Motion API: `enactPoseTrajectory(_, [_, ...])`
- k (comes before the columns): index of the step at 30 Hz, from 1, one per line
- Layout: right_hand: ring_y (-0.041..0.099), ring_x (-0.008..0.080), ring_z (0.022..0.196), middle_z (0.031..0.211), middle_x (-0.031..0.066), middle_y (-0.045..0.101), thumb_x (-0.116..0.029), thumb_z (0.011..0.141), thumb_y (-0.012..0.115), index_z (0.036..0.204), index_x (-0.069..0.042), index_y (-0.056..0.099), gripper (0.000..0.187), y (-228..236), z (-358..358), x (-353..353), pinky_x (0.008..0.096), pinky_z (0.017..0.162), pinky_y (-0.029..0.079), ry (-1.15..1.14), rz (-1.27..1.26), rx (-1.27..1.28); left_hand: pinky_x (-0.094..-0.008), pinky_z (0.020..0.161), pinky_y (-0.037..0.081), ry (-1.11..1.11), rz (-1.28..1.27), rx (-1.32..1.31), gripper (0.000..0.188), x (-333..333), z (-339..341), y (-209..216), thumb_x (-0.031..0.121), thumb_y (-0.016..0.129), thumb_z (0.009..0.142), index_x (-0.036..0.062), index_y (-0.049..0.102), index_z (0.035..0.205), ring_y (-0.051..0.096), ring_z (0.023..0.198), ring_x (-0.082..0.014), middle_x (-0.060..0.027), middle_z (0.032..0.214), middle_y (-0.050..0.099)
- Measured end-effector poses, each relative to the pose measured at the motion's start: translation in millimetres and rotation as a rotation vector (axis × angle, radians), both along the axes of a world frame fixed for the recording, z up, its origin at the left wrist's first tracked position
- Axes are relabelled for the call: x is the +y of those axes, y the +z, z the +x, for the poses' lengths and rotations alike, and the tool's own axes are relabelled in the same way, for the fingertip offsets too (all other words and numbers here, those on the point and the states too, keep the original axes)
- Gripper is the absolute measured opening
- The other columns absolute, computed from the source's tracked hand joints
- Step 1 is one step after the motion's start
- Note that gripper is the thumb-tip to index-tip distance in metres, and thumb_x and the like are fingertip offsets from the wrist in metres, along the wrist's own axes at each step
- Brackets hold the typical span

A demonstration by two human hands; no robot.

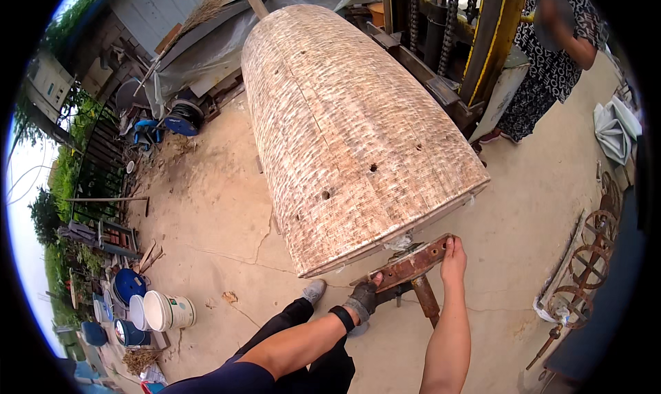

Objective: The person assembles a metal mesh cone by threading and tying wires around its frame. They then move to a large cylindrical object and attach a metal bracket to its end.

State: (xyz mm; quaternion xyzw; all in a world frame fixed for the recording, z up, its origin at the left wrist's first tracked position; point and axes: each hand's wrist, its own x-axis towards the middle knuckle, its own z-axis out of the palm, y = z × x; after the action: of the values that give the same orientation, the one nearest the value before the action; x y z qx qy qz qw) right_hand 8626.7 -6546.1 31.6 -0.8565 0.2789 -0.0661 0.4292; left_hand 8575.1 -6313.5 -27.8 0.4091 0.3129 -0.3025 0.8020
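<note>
A rusty metal bar [413,264] with holes along it is joined to a thick rusty post [426,300] below, just off the near end of a large carved wooden piece [351,119]. My left hand [362,298], in a dark fingerless glove with a black wristband, grips the bar's left end, thumb on top. Bare and closed, my right hand [453,258] pinches the bar's right end. The wooden piece is long and rounded, with a chiselled, pale-brown surface and several small dark holes. Its underside is hidden.
At the upper right stands a yellow-and-black forklift mast [490,43] with chains, and a person [551,57] in patterned clothes beside it. White buckets [169,311] sit at the lower left. Rusty ring-shaped metal parts [586,256] lie along the right. A blue cable reel [183,119] stands farther left.
</note>
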Motion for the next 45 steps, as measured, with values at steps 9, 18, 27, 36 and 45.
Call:
enactPoseTrajectory(9, [0.06,0.0181,0.082,0.09,0.0074,0.065,-0.024,0.1,0.046,0.108,-0.002,0.059,0.027,-43.5,13.6,16.6,0.0323,0.079,0.048,0.036,0.294,-0.071,-0.0289,0.074,0.049,-0.021,0.005,0.114,0.039,31.2,-5.0,10.6,0.037,0.062,0.091,0.0039,0.06,0.112,0.06,0.085,-0.0166,-0.0051,0.102,0.063])
enactPoseTrajectory(18, [0.06,0.0283,0.101,0.114,0.016,0.061,-0.034,0.099,0.045,0.126,-0.004,0.051,0.041,4.3,-21.1,42.9,0.0378,0.084,0.049,-0.245,0.188,-0.103,-0.0338,0.077,0.057,-0.184,0.044,0.0,0.049,33.1,4.2,26.3,0.041,0.06,0.091,-0.0018,0.058,0.114,0.067,0.089,-0.0236,-0.0121,0.098,0.067])
enactPoseTrajectory(27, [0.058,0.0223,0.098,0.105,0.0096,0.061,-0.044,0.095,0.051,0.113,-0.005,0.056,0.043,-125.9,-199.6,160.2,0.0384,0.084,0.047,-0.595,1.112,0.085,-0.0421,0.078,0.055,-0.401,-0.036,-0.145,0.056,50.1,10.5,47.7,0.05,0.05,0.094,0.0022,0.052,0.122,0.067,0.087,-0.0306,-0.0161,0.098,0.067])
enactPoseTrajectory(36, [0.06,0.0316,0.109,0.121,0.0179,0.061,-0.045,0.09,0.052,0.128,-0.002,0.05,0.057,-236.7,-144.3,151.7,0.0515,0.095,0.048,-0.549,1.807,-0.317,-0.0449,0.082,0.054,-0.394,0.032,-0.228,0.054,56.9,-0.4,37.5,0.052,0.052,0.092,0.0059,0.055,0.12,0.066,0.092,-0.0328,-0.0147,0.1,0.067])
enactPoseTrajectory(45, [0.058,0.0314,0.113,0.126,0.0172,0.057,-0.048,0.092,0.046,0.131,-0.004,0.047,0.059,-230.0,-122.0,156.3,0.0502,0.097,0.047,-0.611,1.787,-0.434,-0.0443,0.085,0.053,-0.399,0.043,-0.2,0.058,46.4,1.4,42.7,0.052,0.056,0.089,0.0038,0.053,0.121,0.066,0.092,-0.032,-0.0157,0.1,0.067])
